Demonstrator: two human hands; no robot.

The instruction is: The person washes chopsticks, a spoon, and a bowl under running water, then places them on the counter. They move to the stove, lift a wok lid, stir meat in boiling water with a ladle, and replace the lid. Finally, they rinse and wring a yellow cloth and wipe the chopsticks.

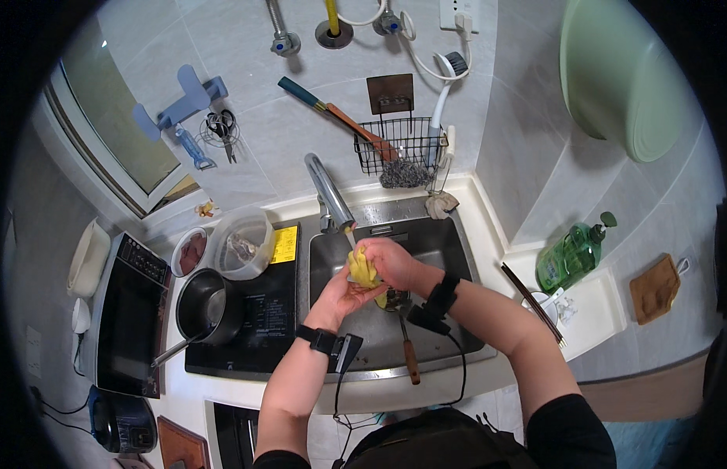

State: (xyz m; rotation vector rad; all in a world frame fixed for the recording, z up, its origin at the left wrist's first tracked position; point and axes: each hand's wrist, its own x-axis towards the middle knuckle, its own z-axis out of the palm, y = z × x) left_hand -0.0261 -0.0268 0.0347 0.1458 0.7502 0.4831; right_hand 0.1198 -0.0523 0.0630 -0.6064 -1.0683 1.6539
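Both hands are over the stainless steel sink (451,328), just below the tip of the chrome faucet (331,193). Between them is a crumpled soft yellow item (361,268), perhaps a cloth; its exact kind is unclear. My right hand (392,264) pinches it from above and the right. Palm up, my left hand (338,296) supports it from below and the left. A thin stream of water falls from the faucet onto the right fingers. Partly hidden beneath the hands, a strainer or ladle with a wooden handle (410,357) leans on the sink's front rim.
Left of the sink are an induction cooktop (263,334), a dark saucepan (190,305), a plastic tub (263,252), and a bowl of meat (191,252). A wire basket (369,158) hangs behind. To the right are a green soap bottle (565,258) and chopsticks (530,299).
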